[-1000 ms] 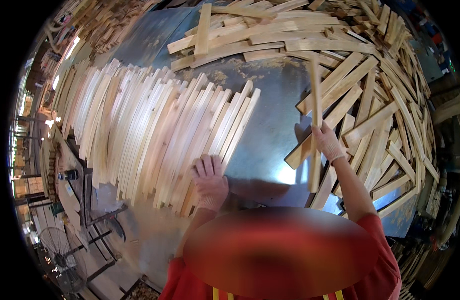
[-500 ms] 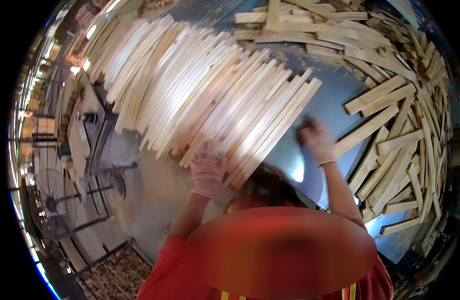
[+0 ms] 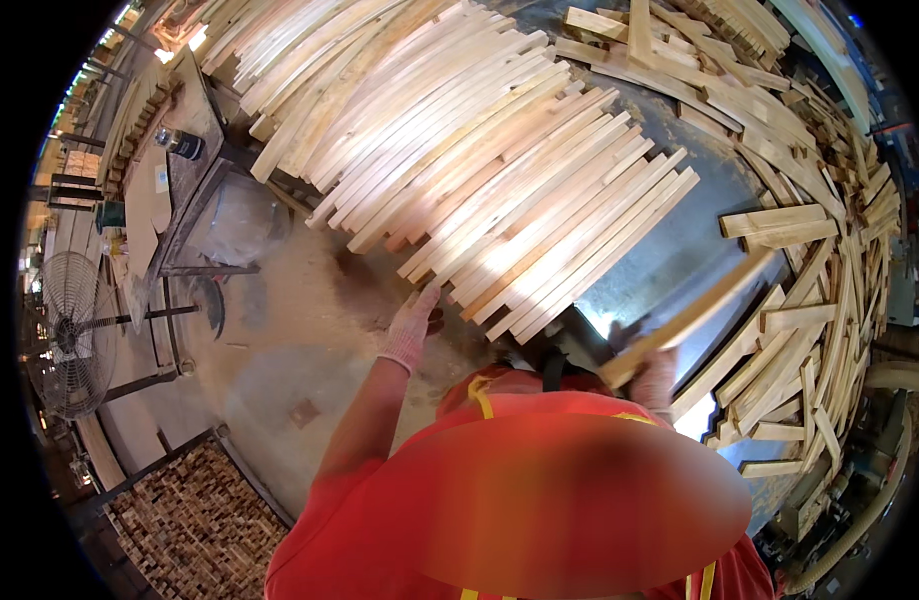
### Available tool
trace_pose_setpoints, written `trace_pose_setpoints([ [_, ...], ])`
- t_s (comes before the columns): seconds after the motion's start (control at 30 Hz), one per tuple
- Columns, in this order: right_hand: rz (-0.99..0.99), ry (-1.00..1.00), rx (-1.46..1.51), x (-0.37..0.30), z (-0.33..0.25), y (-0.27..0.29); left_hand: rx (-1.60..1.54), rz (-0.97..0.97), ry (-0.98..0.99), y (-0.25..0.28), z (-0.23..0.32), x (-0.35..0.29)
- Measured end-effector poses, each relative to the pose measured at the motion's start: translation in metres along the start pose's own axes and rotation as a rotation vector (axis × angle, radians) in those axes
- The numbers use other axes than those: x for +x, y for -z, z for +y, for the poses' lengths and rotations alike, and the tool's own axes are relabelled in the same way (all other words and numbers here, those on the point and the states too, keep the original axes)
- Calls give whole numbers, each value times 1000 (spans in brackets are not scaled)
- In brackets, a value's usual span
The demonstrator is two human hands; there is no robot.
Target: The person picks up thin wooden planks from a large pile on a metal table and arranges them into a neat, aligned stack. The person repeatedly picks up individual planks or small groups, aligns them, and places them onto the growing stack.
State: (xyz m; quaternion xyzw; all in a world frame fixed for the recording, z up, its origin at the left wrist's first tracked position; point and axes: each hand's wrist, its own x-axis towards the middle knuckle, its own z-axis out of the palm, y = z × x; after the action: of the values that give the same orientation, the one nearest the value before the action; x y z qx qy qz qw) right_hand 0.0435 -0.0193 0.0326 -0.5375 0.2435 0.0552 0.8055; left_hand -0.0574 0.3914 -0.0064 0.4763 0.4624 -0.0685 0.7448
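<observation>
My right hand (image 3: 656, 380), in a pale glove, grips a wooden slat (image 3: 695, 318) near its lower end; the slat slants up and away to the right over the blue-grey tabletop (image 3: 635, 270). A broad row of wooden strips (image 3: 500, 200) lies side by side across the table, their near ends uneven. Close to those near ends is my gloved left hand (image 3: 412, 328), its fingers stretched toward the strips and apart. It holds nothing that I can see, and whether the fingertips touch the wood is unclear.
A loose heap of wooden slats (image 3: 790, 320) curves along the right and far side of the table. On the left stand a side bench (image 3: 195, 185) with a dark can (image 3: 180, 143) and a fan (image 3: 70, 335). A bin of stacked wood blocks (image 3: 195, 525) sits at lower left.
My right hand has picked up a slat and drawn it back toward me. My left hand has come off the top of the strips to their near ends. The view has shifted.
</observation>
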Motion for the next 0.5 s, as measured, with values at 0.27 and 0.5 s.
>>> trace_pose_setpoints([
  [0.27, -607, 41, -1145, 44, -20, -87, -481, 48, -8, -19, -5, 38],
  [0.5, -355, -59, -786, 90, -40, -18, -347, 178, -84, -25, 19, 7],
])
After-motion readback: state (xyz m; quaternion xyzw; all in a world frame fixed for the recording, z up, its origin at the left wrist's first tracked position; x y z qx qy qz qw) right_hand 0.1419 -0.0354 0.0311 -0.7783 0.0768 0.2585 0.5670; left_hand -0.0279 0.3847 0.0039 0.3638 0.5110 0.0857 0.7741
